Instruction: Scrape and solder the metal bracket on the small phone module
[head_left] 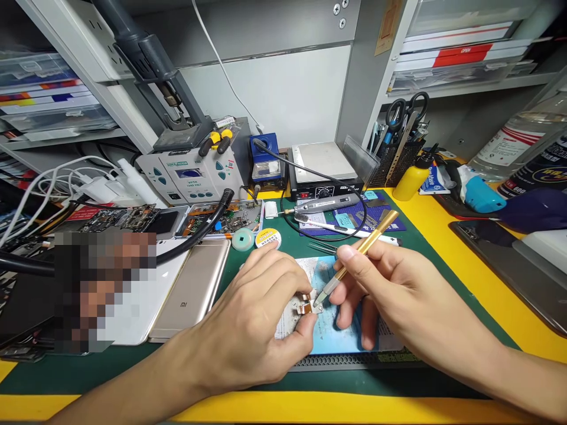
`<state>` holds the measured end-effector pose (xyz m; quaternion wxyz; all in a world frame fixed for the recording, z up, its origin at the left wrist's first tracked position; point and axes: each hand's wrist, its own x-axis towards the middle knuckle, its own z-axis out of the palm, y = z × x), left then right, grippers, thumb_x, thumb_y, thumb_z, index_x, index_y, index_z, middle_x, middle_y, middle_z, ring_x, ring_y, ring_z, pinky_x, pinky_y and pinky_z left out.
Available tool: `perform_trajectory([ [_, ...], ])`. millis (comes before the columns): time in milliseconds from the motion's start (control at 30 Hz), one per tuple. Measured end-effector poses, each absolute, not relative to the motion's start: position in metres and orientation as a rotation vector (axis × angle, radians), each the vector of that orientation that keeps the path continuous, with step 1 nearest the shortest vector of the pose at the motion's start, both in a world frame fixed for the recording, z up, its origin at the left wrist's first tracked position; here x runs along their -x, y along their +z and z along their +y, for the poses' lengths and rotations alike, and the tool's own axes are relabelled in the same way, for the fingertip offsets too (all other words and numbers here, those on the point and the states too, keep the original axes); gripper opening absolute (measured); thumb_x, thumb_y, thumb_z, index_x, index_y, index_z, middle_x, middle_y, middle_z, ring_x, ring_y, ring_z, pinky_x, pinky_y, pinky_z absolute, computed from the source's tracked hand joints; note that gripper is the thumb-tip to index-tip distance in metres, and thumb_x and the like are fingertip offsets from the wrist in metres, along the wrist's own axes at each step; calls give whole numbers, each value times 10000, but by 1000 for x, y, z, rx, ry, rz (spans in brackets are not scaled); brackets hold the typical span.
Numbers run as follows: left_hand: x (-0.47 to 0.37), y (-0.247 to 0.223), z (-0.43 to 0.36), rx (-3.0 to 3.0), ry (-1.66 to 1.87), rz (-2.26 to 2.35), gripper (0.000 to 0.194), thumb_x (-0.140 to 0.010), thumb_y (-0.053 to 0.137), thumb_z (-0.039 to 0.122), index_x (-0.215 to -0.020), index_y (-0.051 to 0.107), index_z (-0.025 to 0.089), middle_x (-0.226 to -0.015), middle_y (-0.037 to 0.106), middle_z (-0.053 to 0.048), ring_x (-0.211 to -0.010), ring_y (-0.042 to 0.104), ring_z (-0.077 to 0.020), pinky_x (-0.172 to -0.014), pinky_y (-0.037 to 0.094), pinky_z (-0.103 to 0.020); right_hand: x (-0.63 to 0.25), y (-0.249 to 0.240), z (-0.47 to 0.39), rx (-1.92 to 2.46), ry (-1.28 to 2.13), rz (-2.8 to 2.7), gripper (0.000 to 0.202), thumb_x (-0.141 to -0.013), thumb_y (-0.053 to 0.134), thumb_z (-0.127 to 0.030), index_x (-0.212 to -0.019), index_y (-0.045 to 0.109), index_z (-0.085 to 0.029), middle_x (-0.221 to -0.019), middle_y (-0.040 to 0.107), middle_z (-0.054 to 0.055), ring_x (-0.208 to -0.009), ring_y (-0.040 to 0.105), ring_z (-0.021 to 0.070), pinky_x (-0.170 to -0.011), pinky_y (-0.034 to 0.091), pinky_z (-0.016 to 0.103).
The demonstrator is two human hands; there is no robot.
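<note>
My left hand (pixel 261 313) is closed, with thumb and fingertips pinching a small metal part (pixel 305 308) with coppery, shiny edges. What kind of part it is I cannot make out. In my right hand (pixel 390 277) is a craft knife (pixel 370 239) with a golden handle, held like a pen. Its blade tip points down and left, at the right side of the small part, and seems to touch it. Both hands are over a stained light-blue pad (pixel 341 333). Thin tweezers (pixel 322 248) show just behind my right hand; whether it holds them I cannot tell.
A green mat (pixel 248 386) covers the yellow desk. Left are a gold phone (pixel 190 292), a black hose (pixel 199 236) and a grey hot-air station (pixel 195 171). Behind lie a grey pen-shaped tool (pixel 328 203), a brush (pixel 345 229) and a heating plate (pixel 325 162). A yellow bottle (pixel 413 177) stands right.
</note>
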<state>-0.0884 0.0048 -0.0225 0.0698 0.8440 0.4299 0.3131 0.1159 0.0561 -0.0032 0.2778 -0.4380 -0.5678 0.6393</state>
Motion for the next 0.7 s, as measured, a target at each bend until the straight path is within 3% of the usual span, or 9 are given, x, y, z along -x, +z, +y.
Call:
perform_trajectory([
  [233,88,-22,4,-2549,954,1285,160,-845,676,80,-989,636,135,-937,681,-88,-953,619,-230,-1046,468,-508,-116,-6,56,1149,1705,-1469,461,-915,681,-633,-828,569,-195,-549,700,-20,-335,600,95,-334,536,164],
  [700,89,-23,4,-2542,950,1282,158,-844,678,79,-987,637,130,-938,681,-93,-952,616,-230,-1042,473,-508,-115,-6,56,1146,1708,-1508,455,-944,647,-620,-813,568,-192,-546,702,-12,-344,604,91,-337,531,154],
])
